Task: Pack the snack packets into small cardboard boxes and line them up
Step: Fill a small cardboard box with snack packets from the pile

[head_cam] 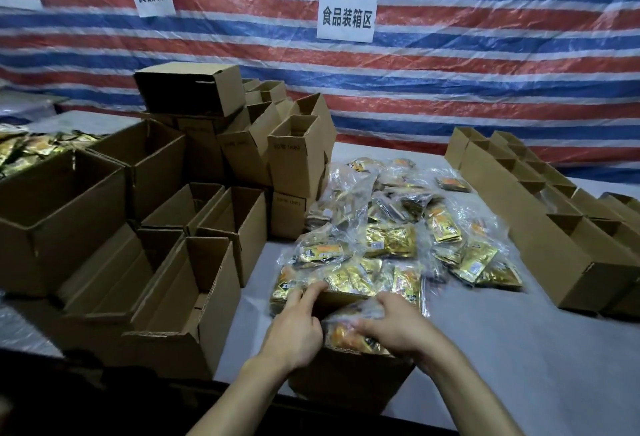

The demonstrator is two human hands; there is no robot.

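Packing looks well short of done. A row of boxes [540, 224] stands lined up along the right of the counter [519, 349], but a big pile of packets [398, 227] lies loose in the middle and many empty boxes [194, 245] wait on the left. At the near edge one box [346, 380] is being filled. The left hand [294, 328] curls its grip over the box's left rim, forefinger stretched out; the right hand [394, 328] has a curled grip on a bag of packets [349, 331] — already partly inside that box.
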